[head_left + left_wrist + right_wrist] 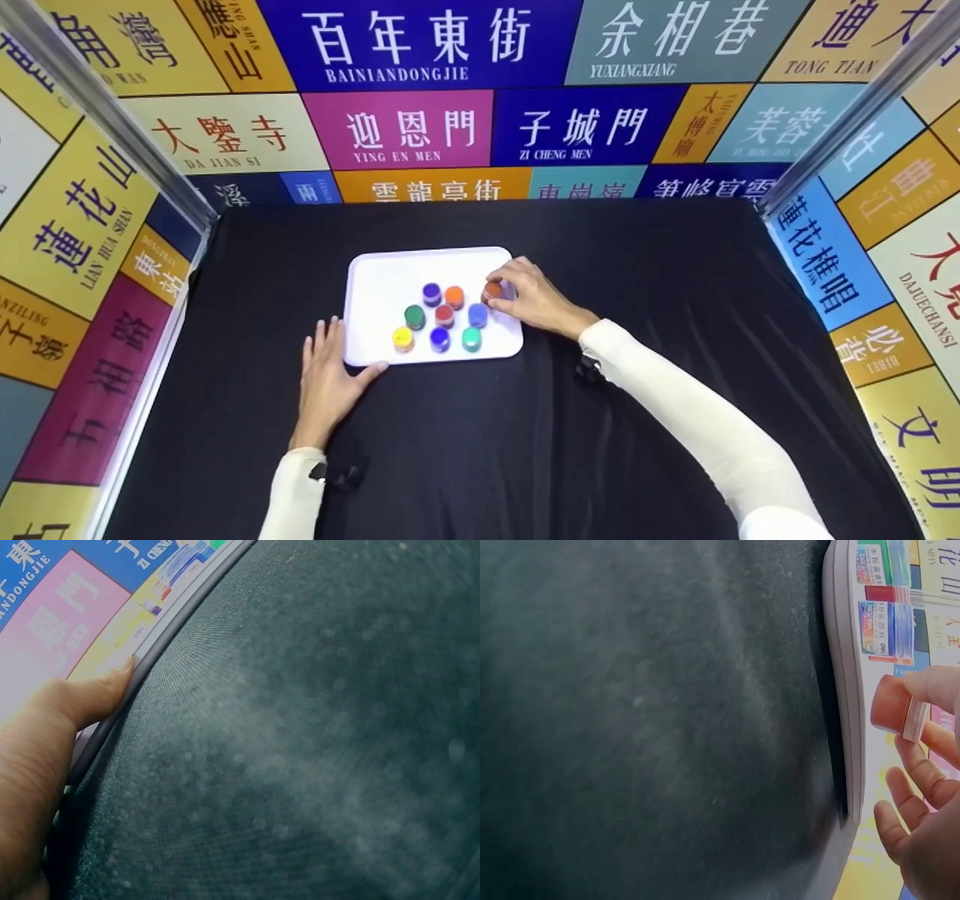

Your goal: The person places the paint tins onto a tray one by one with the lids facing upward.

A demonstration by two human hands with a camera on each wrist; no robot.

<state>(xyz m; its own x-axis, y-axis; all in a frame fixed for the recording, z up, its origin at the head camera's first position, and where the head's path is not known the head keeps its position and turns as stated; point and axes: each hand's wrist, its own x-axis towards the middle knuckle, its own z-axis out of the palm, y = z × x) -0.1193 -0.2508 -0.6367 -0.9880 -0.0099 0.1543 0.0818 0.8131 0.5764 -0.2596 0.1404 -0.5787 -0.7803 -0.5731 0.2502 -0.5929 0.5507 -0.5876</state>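
Observation:
A white tray (382, 281) bears several small paint jars with coloured lids. My right hand (536, 296) pinches a brown paint jar (492, 291) between thumb and fingers at the tray's right side; the right wrist view shows this brown jar (892, 705) tilted above the tray. My left hand (328, 379) touches the tray's front left corner, fingers spread along the left edge and thumb (105, 694) at the front rim. Left of the held jar stand an orange jar (454, 297), a red jar (444, 315) and a light blue jar (478, 315).
Also on the tray are a purple jar (431, 293), a green jar (415, 316), a yellow jar (403, 339), a dark blue jar (439, 340) and a teal jar (471, 339). Black cloth (465, 442) covers the table. Panels with lettering (420, 127) enclose the back and sides.

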